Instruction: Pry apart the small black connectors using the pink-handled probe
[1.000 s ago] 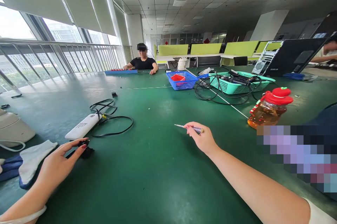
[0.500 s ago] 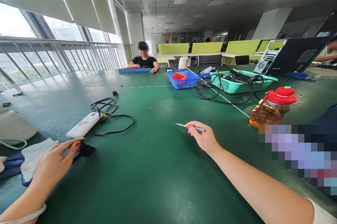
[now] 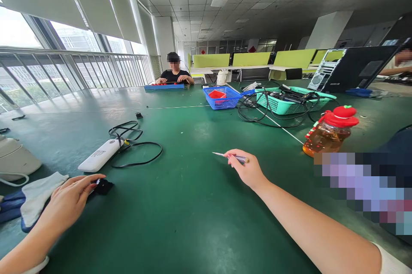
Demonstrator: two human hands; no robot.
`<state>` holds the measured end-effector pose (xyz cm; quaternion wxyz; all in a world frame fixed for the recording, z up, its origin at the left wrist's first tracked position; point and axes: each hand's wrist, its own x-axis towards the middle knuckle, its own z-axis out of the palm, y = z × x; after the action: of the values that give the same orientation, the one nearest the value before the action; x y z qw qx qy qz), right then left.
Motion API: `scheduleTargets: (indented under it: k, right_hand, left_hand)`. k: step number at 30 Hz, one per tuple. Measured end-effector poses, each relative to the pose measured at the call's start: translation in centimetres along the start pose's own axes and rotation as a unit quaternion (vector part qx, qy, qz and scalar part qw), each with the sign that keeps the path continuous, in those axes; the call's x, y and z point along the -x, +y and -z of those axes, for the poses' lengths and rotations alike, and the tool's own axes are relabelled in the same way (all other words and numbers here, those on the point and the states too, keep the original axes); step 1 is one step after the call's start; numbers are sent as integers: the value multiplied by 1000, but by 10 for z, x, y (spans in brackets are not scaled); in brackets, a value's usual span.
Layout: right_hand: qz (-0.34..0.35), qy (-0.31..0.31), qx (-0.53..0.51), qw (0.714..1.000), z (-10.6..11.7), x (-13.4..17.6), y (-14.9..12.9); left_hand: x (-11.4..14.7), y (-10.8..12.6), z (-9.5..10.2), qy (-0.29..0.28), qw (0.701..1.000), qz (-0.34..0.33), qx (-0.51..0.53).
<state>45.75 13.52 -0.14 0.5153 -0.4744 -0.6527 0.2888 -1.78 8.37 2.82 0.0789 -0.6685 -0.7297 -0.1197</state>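
My right hand (image 3: 246,169) is closed in a pinch round the handle of a slim screwdriver (image 3: 242,159), held over the green table. Its thin metal shaft points left, and its handle looks clear and purplish with a gold-coloured end. At the lower left, my left hand (image 3: 72,197) has its fingers curled over a small black object (image 3: 103,186), whose kind I cannot make out; part of it is hidden under the fingers. Beside that hand lies a blue and white glove (image 3: 40,190).
A white power bank (image 3: 101,155) with a black cable (image 3: 141,164) lies beyond my left hand. Farther off stand a blue basket (image 3: 222,101), a teal basket (image 3: 280,106) with cables and a red-lidded bottle (image 3: 330,134). A person (image 3: 175,72) sits opposite.
My left hand's fingers have drawn in closer over the black object. My right hand keeps its hold on the screwdriver. The view has shifted slightly. The person opposite has moved their hands together.
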Motion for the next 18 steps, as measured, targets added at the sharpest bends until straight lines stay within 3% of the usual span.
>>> scheduleTargets:
  k: [6, 11, 18]
  right_hand:
    - [-8, -4, -1, 1000, -1, 0, 2]
    - [-8, -7, -1, 1000, 0, 0, 4]
    - [1, -5, 8, 1000, 0, 0, 0]
  left_hand:
    - [-1, -5, -3, 3, 999, -4, 33]
    - [-1, -3, 0, -42, 998, -26, 41]
    - [4, 8, 6, -46, 998, -7, -46]
